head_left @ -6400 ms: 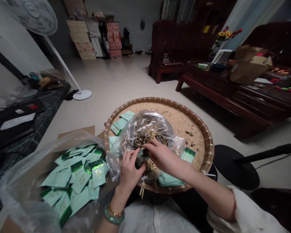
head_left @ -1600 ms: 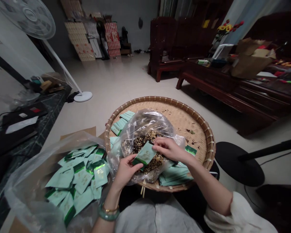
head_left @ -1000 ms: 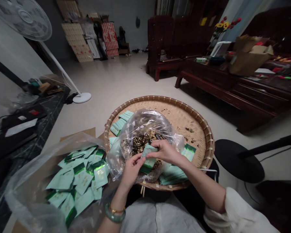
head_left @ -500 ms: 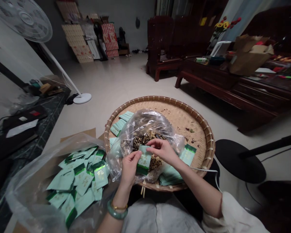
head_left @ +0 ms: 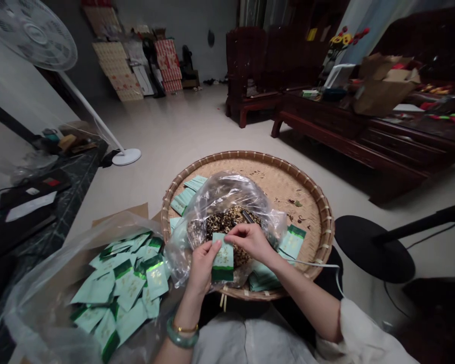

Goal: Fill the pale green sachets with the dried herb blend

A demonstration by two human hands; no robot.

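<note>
A jade bangle (head_left: 181, 339), thin gold bracelet (head_left: 186, 328), loose white sleeve (head_left: 364, 328).

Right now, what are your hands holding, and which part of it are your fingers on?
A pale green sachet, held by its top end: the left hand pinches the upper left edge, and the right hand has its fingers at the top right corner.

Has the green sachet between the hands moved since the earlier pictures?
Yes, the sachet has moved toward the near rim of the bamboo tray.

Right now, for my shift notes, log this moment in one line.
left hand: holds mint-green sachet | right hand: at top edge | over: plastic bag of dried herbs | in: bamboo tray
</note>
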